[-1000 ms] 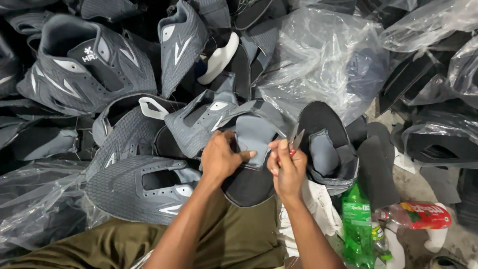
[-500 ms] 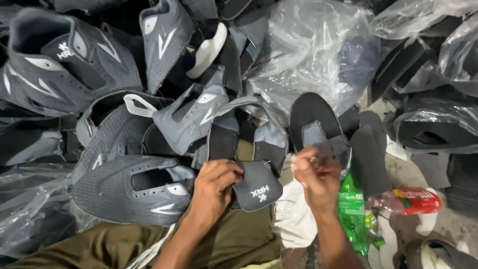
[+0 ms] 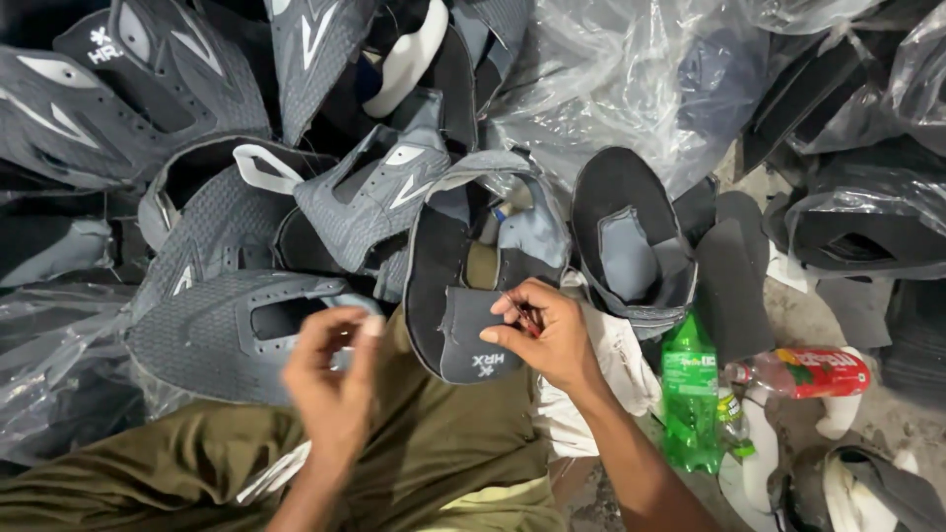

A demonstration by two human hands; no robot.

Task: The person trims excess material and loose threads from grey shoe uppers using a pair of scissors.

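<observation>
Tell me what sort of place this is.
Probably a shoemaking workshop, with work done on the floor: piles of unfinished grey shoe uppers, more parts in clear plastic bags, and the right hand on a black tongue piece.

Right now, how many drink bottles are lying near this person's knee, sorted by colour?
Green bottle: 1
Red-labelled bottle: 1
Total: 2
Both lie just past the right hand, which pinches the dark shoe tongue; the left hand is blurred and appears to hold nothing.
</observation>
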